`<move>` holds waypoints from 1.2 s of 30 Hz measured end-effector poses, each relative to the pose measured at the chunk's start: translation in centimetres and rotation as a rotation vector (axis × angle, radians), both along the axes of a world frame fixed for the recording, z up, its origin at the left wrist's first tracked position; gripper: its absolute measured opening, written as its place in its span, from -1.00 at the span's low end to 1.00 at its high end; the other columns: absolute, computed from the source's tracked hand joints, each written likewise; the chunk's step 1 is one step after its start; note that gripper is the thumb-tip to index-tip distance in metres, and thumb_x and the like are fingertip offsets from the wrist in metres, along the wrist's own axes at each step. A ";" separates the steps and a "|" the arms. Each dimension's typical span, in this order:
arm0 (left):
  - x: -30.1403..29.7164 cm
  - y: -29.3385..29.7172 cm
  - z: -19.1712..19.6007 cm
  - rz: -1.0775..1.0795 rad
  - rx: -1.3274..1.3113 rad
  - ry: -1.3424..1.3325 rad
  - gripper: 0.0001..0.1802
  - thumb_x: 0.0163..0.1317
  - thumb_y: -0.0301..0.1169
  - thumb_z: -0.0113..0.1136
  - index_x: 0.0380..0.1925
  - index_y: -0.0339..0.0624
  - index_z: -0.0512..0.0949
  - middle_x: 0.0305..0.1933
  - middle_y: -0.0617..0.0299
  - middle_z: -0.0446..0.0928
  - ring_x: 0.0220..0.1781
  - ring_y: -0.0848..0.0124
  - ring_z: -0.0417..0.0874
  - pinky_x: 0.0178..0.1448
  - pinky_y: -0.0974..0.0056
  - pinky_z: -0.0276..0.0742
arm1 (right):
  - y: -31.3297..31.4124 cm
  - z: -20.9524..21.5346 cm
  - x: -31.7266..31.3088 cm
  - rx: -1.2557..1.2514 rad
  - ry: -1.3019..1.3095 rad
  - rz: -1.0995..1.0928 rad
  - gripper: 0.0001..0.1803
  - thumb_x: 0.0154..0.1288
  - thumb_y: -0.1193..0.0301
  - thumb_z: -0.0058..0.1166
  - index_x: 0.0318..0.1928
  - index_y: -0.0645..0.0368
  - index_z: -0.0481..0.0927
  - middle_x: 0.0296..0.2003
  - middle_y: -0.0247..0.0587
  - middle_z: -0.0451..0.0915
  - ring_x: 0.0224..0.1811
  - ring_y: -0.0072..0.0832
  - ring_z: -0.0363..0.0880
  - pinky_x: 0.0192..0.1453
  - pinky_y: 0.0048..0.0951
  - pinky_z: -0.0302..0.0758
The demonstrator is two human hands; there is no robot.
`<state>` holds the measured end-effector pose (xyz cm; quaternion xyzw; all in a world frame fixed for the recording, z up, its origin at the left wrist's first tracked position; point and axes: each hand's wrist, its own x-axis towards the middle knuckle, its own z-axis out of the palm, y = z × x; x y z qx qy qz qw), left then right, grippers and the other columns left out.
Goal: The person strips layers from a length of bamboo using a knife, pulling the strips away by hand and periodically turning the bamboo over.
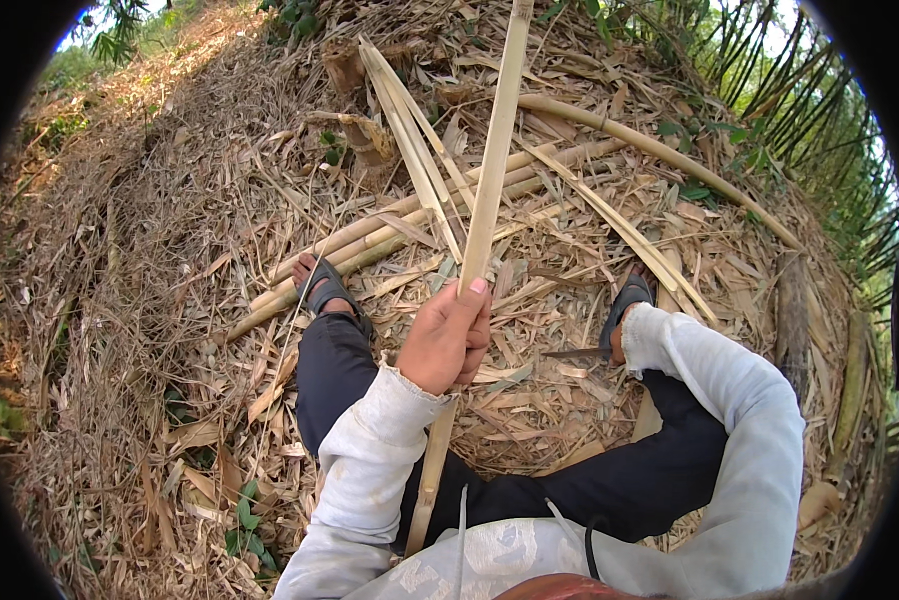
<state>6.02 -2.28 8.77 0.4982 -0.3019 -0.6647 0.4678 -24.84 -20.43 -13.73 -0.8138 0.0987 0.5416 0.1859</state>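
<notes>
Gripping bamboo strip (497,150); left hand (448,338)

1. Soft, even daylight falls on my spot; the dry leaf litter (170,250) reads bright, with only faint shadows.
2. The sky (820,60) behind the bamboo stems washes out to white glare.
3. The fisheye bends straight edges near the rim, inside a black vignette.
4. My pale sleeve (370,460) looks sharp; far edges go soft.

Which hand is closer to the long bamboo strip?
Left. The left hand is wrapped around the bamboo strip, holding it. The right hand is off to the side by the right sandal, apart from the strip.
</notes>
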 end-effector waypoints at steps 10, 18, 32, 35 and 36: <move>-2.3 -1.1 0.9 -0.078 -0.071 0.070 -0.69 0.50 -0.13 -0.24 -0.17 -0.14 0.33 -0.65 0.32 0.21 -0.81 0.61 0.01 -0.74 0.46 -0.06 | 2.7 20.9 4.2 -0.316 -0.491 -1.295 -0.40 0.40 0.00 -0.09 -0.30 0.40 0.67 -0.46 0.06 0.66 -0.54 -0.22 0.66 -0.26 -0.23 0.62; -3.4 -1.2 -0.1 -0.246 -0.152 0.016 -0.68 0.53 -0.15 -0.28 -0.08 -0.16 0.34 -0.63 0.18 0.41 -0.83 0.51 0.31 -0.73 0.43 0.26 | 5.1 26.6 8.0 0.178 -1.319 -1.839 -0.46 0.19 0.07 0.28 -0.18 0.35 0.50 -0.51 -0.21 0.62 -0.70 -0.59 0.49 -0.62 -0.50 0.53; -3.9 0.6 -0.6 -0.626 -0.066 -0.093 -0.44 0.52 0.01 -0.48 -0.13 -0.28 0.34 -0.49 0.04 0.52 -0.62 0.28 0.61 -0.47 0.29 0.59 | 2.6 26.5 5.8 -0.093 -1.907 -2.047 -0.57 0.06 0.43 0.40 -0.53 0.02 0.27 -0.60 -0.25 0.54 -0.71 -0.53 0.50 -0.60 -0.46 0.52; -4.1 0.4 -0.7 -0.643 -0.066 -0.075 -0.45 0.52 0.00 -0.47 -0.15 -0.29 0.35 -0.48 0.02 0.53 -0.61 0.27 0.62 -0.47 0.30 0.59 | 2.7 27.3 4.9 -0.143 -2.071 -1.995 -0.58 0.10 0.44 0.36 -0.52 0.03 0.26 -0.57 -0.27 0.55 -0.71 -0.57 0.47 -0.61 -0.49 0.49; -4.2 1.0 -0.4 -0.607 -0.032 -0.071 -0.49 0.52 -0.01 -0.41 -0.18 -0.26 0.36 -0.54 0.11 0.47 -0.67 0.32 0.54 -0.54 0.32 0.52 | 2.8 27.5 5.1 -0.187 -2.108 -1.996 -0.58 0.12 0.44 0.35 -0.53 0.03 0.25 -0.58 -0.30 0.54 -0.72 -0.58 0.46 -0.62 -0.49 0.48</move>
